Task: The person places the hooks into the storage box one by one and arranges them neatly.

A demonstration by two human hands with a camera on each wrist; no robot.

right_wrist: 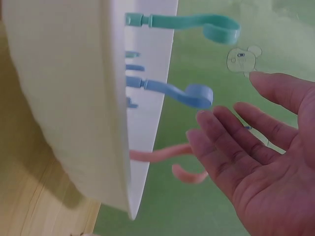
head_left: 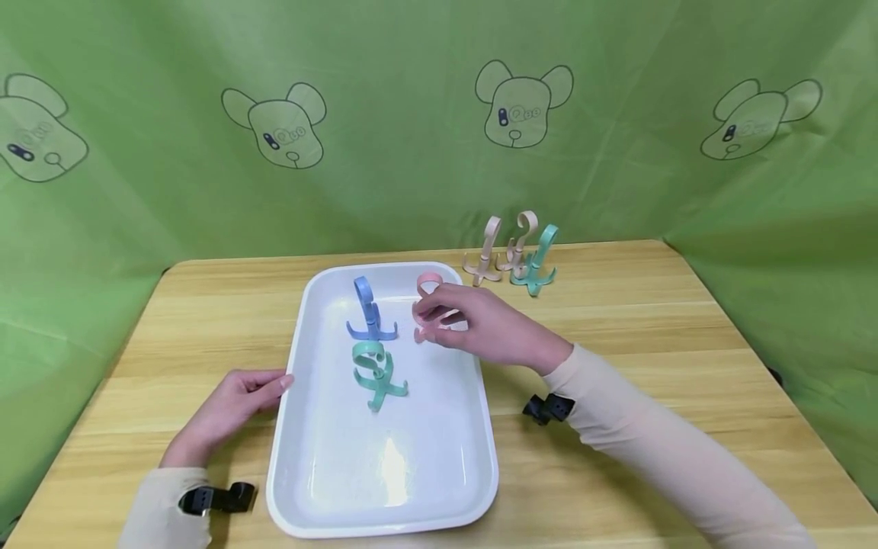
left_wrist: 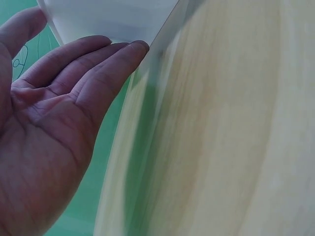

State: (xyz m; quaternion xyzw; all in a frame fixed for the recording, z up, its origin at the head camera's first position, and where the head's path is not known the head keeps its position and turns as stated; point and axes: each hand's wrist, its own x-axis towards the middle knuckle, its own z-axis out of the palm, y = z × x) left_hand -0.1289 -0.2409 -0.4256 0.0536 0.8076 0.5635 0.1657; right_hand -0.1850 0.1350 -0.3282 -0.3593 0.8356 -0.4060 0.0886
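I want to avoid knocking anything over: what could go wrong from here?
The right hand is close beside the standing pink hook with its fingers spread; a stray brush might tip it.

The blue hook and green hook stand near each other in the white tray, so knocking one could topple both.

The left hand holds only the tray's left edge; a tug there might shift everything inside.

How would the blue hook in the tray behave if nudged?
The blue hook could tip, since its stem stands tall above small prongs. It seems stiff, holding its curl unsupported, and may slide on the glossy white tray.
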